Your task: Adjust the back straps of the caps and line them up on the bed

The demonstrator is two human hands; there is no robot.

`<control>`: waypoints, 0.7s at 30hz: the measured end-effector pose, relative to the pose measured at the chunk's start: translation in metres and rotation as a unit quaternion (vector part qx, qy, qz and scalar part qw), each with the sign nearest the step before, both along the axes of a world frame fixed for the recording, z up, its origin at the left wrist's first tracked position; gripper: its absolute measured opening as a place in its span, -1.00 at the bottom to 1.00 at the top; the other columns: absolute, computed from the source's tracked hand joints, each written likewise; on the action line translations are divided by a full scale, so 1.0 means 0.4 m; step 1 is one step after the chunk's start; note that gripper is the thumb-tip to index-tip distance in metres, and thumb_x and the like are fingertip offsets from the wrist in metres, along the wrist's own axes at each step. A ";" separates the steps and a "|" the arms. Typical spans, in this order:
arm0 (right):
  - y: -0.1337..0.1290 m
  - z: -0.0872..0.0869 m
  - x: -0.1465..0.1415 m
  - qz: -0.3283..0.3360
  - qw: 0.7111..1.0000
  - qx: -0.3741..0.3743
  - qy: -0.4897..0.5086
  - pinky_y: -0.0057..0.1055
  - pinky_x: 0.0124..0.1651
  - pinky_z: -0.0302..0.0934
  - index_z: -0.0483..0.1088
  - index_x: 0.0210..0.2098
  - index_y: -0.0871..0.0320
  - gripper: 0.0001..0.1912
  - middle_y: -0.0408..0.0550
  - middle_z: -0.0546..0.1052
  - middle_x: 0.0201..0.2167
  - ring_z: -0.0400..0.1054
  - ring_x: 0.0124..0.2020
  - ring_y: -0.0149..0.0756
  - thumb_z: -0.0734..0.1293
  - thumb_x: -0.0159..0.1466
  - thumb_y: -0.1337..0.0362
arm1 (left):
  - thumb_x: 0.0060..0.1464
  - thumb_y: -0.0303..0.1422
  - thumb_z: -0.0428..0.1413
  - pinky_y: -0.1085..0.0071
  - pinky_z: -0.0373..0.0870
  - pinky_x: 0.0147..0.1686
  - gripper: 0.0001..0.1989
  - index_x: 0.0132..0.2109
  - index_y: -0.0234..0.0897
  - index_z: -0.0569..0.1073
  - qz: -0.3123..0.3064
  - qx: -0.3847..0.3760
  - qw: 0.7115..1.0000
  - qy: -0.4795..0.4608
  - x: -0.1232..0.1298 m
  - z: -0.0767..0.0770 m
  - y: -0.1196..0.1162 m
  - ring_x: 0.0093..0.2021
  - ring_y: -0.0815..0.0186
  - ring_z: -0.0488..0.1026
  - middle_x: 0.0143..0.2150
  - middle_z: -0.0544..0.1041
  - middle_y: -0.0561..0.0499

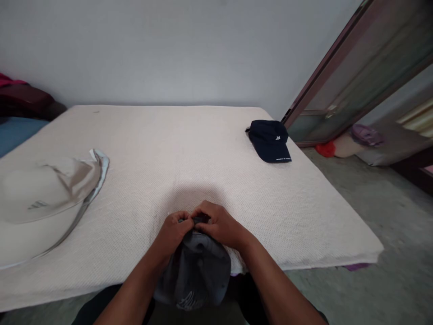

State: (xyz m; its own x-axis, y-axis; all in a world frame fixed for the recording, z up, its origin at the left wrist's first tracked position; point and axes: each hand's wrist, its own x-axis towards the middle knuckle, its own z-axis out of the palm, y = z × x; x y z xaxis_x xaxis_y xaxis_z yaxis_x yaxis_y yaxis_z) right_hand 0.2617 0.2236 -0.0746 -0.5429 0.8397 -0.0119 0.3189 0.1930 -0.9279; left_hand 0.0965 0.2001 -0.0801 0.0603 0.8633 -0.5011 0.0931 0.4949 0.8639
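A dark grey baseball cap [203,271] with light embroidery hangs over the front edge of the white-covered bed, its back strap uppermost. My left hand [176,230] pinches the strap from the left side. On the strap's other side, my right hand [218,223] grips it with thumb and fingers, close against the left hand's fingertips. What the fingertips cover of the strap is hidden. Farther off at the right lies a navy cap [269,140], its brim toward me. To the left rests a pale beige cap [40,198] with a small dark logo, partly out of view.
The white textured bed cover [189,153] reaches back to a grey wall [162,54]. A sliding door [338,76] stands at the right, with a red and purple bundle [365,135] on the concrete floor [352,189]. Dark red items [25,97] sit at far left.
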 end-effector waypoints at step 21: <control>0.017 -0.029 0.014 0.031 0.997 -0.071 -0.007 -0.46 -0.31 0.13 0.40 -0.32 0.15 -0.78 -0.15 0.44 -0.37 0.28 -0.34 -0.37 0.38 0.01 0.43 | -0.17 -0.39 0.10 0.50 0.02 -0.58 -0.91 -0.53 -0.28 0.32 -0.070 0.000 0.997 -0.016 -0.007 -0.005 -0.001 -0.61 0.44 0.16 -0.64 0.27 0.16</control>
State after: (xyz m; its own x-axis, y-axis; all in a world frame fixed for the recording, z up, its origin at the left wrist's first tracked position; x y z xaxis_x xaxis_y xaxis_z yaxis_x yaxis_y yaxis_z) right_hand 0.2675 0.2306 -0.0863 -0.5928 0.7937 -0.1364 0.3236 0.0797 -0.9428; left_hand 0.0936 0.1997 -0.0820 0.1971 0.8455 -0.4963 0.1333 0.4784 0.8680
